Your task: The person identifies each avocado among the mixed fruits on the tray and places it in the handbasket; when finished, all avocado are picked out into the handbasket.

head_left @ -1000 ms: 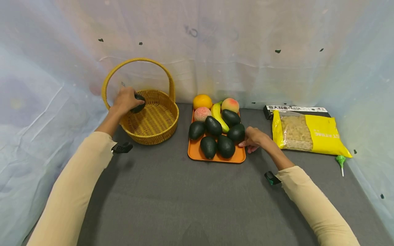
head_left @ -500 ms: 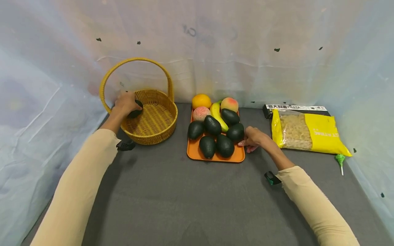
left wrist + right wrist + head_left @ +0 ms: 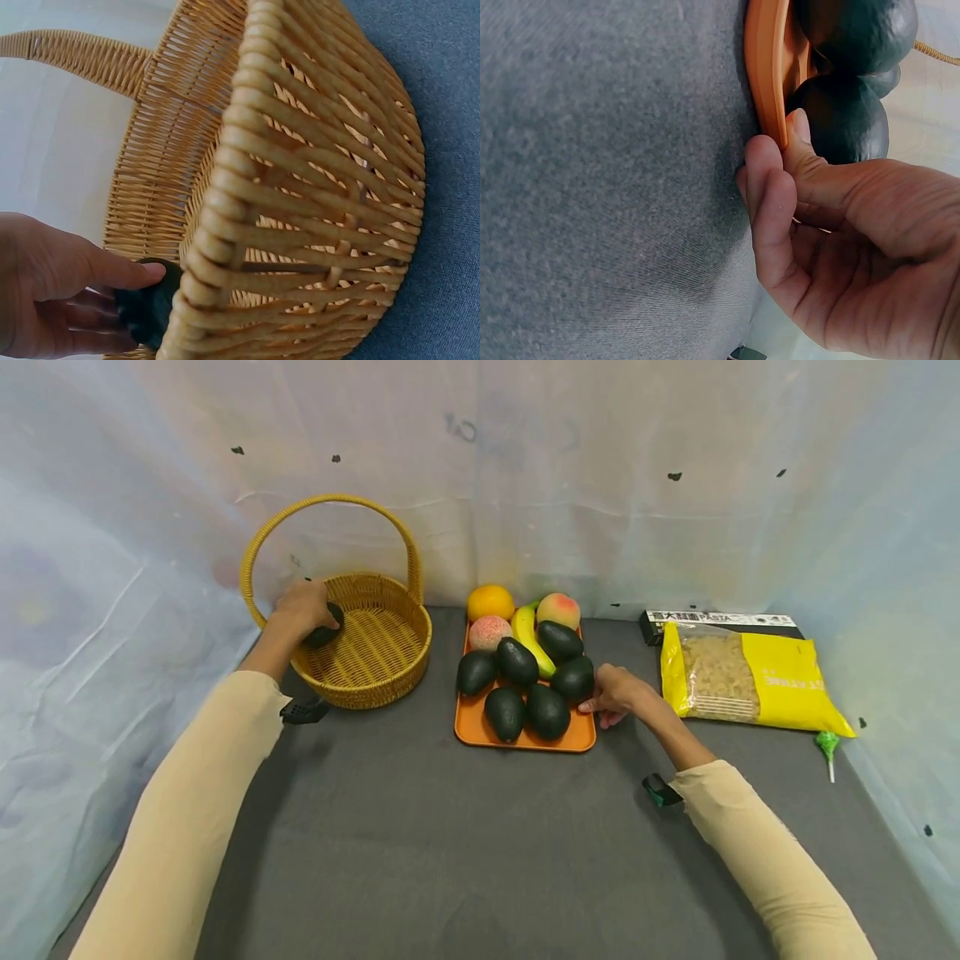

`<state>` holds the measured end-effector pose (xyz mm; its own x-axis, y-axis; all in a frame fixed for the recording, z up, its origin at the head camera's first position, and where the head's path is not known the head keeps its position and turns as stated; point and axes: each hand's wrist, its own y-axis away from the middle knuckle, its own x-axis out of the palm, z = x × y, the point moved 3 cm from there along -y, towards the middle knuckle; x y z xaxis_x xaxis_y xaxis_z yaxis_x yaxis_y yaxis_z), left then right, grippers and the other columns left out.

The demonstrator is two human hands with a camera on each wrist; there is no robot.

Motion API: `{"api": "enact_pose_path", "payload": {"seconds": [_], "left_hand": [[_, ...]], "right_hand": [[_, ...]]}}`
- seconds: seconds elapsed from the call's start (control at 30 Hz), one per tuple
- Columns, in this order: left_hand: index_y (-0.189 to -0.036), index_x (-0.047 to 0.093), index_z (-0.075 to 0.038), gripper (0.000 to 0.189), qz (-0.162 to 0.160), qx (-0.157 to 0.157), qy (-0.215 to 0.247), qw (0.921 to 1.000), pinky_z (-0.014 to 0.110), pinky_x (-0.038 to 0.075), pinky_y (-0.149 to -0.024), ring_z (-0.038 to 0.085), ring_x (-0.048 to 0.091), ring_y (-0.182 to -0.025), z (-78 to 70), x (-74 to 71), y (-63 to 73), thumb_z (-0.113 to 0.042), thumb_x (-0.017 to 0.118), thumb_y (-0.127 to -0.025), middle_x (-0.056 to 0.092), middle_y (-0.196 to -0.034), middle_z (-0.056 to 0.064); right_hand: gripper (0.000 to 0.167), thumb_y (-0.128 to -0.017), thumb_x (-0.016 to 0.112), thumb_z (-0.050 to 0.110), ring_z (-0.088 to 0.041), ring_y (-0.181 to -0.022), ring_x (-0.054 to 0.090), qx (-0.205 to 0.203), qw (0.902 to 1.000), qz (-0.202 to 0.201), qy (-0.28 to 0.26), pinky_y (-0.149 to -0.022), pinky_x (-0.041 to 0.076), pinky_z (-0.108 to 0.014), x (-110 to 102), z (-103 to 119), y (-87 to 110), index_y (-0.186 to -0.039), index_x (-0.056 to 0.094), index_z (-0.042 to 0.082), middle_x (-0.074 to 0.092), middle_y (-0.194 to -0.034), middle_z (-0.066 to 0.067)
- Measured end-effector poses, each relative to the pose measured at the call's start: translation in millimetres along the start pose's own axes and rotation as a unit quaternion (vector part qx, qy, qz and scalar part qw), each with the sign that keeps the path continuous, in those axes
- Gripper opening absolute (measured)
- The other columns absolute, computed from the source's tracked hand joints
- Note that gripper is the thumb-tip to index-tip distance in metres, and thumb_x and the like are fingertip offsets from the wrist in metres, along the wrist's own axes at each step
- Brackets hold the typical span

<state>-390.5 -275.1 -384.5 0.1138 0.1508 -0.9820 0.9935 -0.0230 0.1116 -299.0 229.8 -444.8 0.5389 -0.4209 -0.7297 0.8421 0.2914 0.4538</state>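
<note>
My left hand (image 3: 300, 608) reaches under the handle of a wicker basket (image 3: 375, 695) and holds a dark green avocado (image 3: 327, 628) inside its left side. In the left wrist view, thumb and fingers lie around the avocado (image 3: 159, 300), which the woven rim partly hides. My right hand (image 3: 617, 690) pinches the right edge of an orange tray (image 3: 465, 727), thumb on top and fingers below, as the right wrist view shows. On the tray lie several avocados (image 3: 548, 712), a banana (image 3: 531, 642), an orange (image 3: 491, 602) and two peach-like fruits, one of them a peach (image 3: 559, 610).
Right of the tray lies a yellow bag of pasta (image 3: 787, 681), with a black pasta box (image 3: 720, 622) behind it. A green lollipop (image 3: 828, 745) is near the right edge. Pale sheeting (image 3: 525, 460) hangs behind and at both sides of the grey table (image 3: 465, 827).
My left hand has lowered the avocado deeper into the basket, slightly to the left. The right hand has stayed at the tray's edge.
</note>
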Motion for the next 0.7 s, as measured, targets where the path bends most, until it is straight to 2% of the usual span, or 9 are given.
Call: {"api": "enact_pose_path", "payload": {"seconds": [0.13,0.23,0.3,0.5,0.7], "left_hand": [[-0.092,0.058,0.002,0.03,0.012,0.013,-0.016,0.9997,0.046,0.052,-0.066,0.035,0.059,-0.077,-1.7,-1.8,0.2,-0.02,0.079,-0.093,0.055,-0.081,0.016],[-0.077,0.053,-0.004,0.033,0.018,0.028,-0.024,0.9992,0.039,0.045,-0.06,0.025,0.048,-0.065,-0.2,-1.1,-1.2,-0.02,0.077,-0.094,0.043,-0.068,0.006],[-0.072,0.049,-0.007,0.037,0.017,0.034,-0.025,0.999,0.037,0.041,-0.058,0.021,0.042,-0.062,-0.1,-1.0,-1.9,-0.019,0.077,-0.093,0.036,-0.066,0.002],[-0.076,0.051,-0.006,0.034,0.024,0.044,-0.019,0.9985,0.035,0.039,-0.059,0.02,0.04,-0.062,-2.0,-0.4,-1.0,-0.018,0.076,-0.094,0.037,-0.067,0.003],[-0.075,0.049,-0.007,0.036,0.024,0.038,-0.011,0.9989,0.033,0.038,-0.057,0.017,0.038,-0.059,0.4,-1.8,4.1,-0.021,0.076,-0.095,0.034,-0.065,0.0]], "right_hand": [[0.026,-0.097,0.075,0.018,-0.013,-0.056,0.071,0.006,1.0,0.002,-0.004,-0.061,0.064,-0.032,-0.5,0.6,-0.1,-0.1,0.069,-0.008,0.071,-0.071,-0.013],[0.026,-0.097,0.075,0.017,-0.013,-0.057,0.071,0.008,1.0,0.0,-0.006,-0.062,0.064,-0.032,0.2,1.4,-0.4,-0.1,0.069,-0.007,0.071,-0.072,-0.013],[0.026,-0.097,0.075,0.018,-0.014,-0.057,0.071,0.007,1.0,-0.001,-0.003,-0.061,0.064,-0.032,-0.5,1.3,0.3,-0.099,0.069,-0.007,0.072,-0.071,-0.014],[0.025,-0.097,0.075,0.017,-0.014,-0.056,0.071,0.006,1.0,-0.001,0.001,-0.061,0.064,-0.033,-2.9,0.3,1.8,-0.097,0.068,-0.007,0.072,-0.07,-0.014],[0.025,-0.097,0.075,0.017,-0.013,-0.057,0.071,0.004,1.0,0.005,-0.003,-0.063,0.064,-0.032,-1.1,1.5,1.0,-0.1,0.067,-0.007,0.071,-0.072,-0.013]]}}
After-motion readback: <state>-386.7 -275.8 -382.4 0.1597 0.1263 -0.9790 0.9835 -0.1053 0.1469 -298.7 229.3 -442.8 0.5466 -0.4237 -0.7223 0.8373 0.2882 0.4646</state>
